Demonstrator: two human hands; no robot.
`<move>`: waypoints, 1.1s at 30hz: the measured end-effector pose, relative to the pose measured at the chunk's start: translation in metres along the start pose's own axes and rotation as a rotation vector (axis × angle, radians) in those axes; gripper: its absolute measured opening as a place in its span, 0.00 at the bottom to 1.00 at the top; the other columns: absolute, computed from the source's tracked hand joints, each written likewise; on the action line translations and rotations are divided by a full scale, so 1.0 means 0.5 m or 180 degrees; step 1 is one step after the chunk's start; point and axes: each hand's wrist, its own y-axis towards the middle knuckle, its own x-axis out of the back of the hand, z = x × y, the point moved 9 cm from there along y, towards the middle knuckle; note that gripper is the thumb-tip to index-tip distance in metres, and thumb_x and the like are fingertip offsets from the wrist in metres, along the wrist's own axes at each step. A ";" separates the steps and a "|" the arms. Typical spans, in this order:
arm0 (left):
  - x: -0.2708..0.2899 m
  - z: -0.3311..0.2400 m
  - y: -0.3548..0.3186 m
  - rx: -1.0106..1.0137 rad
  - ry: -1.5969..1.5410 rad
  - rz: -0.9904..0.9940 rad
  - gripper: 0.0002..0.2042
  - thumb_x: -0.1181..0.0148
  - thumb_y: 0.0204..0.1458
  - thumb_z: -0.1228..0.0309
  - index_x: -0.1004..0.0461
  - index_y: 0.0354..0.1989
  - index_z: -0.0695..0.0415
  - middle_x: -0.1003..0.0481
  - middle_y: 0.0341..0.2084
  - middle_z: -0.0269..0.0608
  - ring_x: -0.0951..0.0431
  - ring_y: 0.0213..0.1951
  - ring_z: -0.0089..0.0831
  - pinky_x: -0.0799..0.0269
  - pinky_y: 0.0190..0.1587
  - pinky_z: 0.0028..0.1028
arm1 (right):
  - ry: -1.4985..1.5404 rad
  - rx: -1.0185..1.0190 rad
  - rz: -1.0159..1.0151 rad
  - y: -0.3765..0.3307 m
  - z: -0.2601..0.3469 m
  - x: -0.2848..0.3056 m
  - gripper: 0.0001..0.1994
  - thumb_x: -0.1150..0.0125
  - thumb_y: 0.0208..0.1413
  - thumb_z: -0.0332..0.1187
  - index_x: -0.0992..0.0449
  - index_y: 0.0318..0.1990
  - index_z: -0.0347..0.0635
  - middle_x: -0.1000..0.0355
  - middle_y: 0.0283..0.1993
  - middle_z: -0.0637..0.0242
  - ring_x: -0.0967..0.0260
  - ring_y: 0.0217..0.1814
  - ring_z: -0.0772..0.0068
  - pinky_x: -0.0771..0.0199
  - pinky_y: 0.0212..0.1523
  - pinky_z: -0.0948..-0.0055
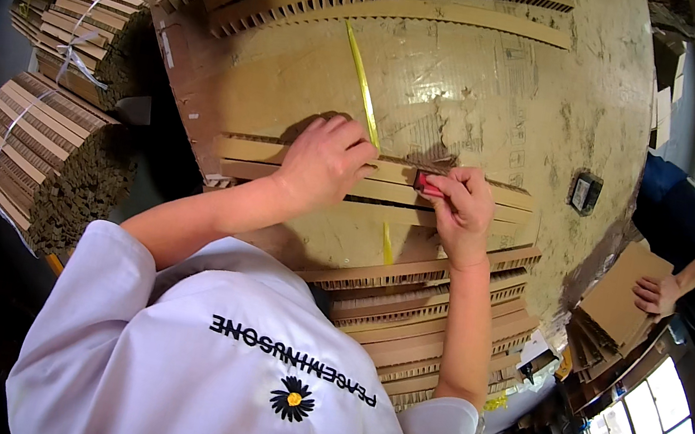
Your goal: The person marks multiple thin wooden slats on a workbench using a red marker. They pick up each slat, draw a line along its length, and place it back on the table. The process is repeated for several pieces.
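Several narrow brown cardboard strips lie side by side across the table in front of me. My left hand is on their left half, fingers bent and closed over them; its fingertips are partly hidden. A small red block with a dark end is pinched in my right hand, against the strips right of their middle. Under the strips runs a flat yellow strap, coming out on the far side beside my left fingers and again on the near side.
Honeycomb cardboard strips are piled at the far edge and close to my body. A small black box sits on the table at right. Tied strip bundles stand at left. Another person's hand touches cardboard sheets at right.
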 end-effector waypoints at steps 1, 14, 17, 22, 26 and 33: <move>-0.002 0.000 0.001 0.0036 -0.0011 -0.0009 0.10 0.28 0.50 0.73 0.21 0.40 0.53 0.25 0.40 0.38 0.25 0.46 0.44 0.28 0.48 0.43 | -0.0037 0.0038 -0.0011 -0.001 0.000 0.001 0.11 0.21 0.45 0.25 0.15 0.36 0.47 0.28 0.32 0.67 0.29 0.31 0.61 0.32 0.29 0.65; -0.024 -0.003 0.019 0.0344 0.0013 0.0096 0.08 0.30 0.52 0.72 0.25 0.33 0.55 0.27 0.37 0.40 0.26 0.44 0.46 0.30 0.46 0.44 | -0.0290 0.0030 0.0102 -0.011 0.000 -0.007 0.12 0.23 0.44 0.26 0.15 0.38 0.50 0.27 0.35 0.69 0.27 0.36 0.61 0.33 0.35 0.64; -0.032 0.001 0.030 0.0421 -0.0069 0.0281 0.07 0.31 0.53 0.73 0.25 0.34 0.56 0.28 0.37 0.41 0.26 0.44 0.47 0.30 0.47 0.45 | -0.0215 -0.0013 0.0058 -0.007 0.014 0.007 0.13 0.23 0.44 0.25 0.15 0.40 0.49 0.27 0.35 0.67 0.27 0.37 0.61 0.31 0.37 0.64; 0.118 0.043 0.151 0.0032 -0.0087 0.0093 0.03 0.36 0.57 0.78 0.25 0.36 0.61 0.27 0.35 0.44 0.24 0.41 0.41 0.26 0.46 0.35 | 0.0443 -0.0585 -0.1076 -0.043 0.031 0.109 0.14 0.24 0.49 0.18 0.15 0.43 0.42 0.27 0.40 0.65 0.28 0.40 0.68 0.27 0.42 0.73; 0.327 0.015 0.235 -0.0180 0.0146 -0.0099 0.18 0.30 0.54 0.72 0.23 0.53 0.58 0.25 0.52 0.50 0.28 0.60 0.50 0.34 0.63 0.46 | 0.0611 -0.0575 -0.0565 -0.112 -0.007 0.094 0.14 0.25 0.50 0.16 0.15 0.45 0.39 0.25 0.45 0.64 0.26 0.45 0.67 0.24 0.46 0.72; 0.023 -0.053 0.009 -0.0306 0.0195 0.0150 0.17 0.24 0.47 0.69 0.22 0.45 0.56 0.26 0.44 0.43 0.27 0.49 0.46 0.30 0.51 0.43 | 0.0625 -0.0539 -0.0219 -0.103 -0.027 0.038 0.13 0.25 0.49 0.18 0.16 0.42 0.39 0.22 0.45 0.61 0.23 0.47 0.61 0.22 0.47 0.68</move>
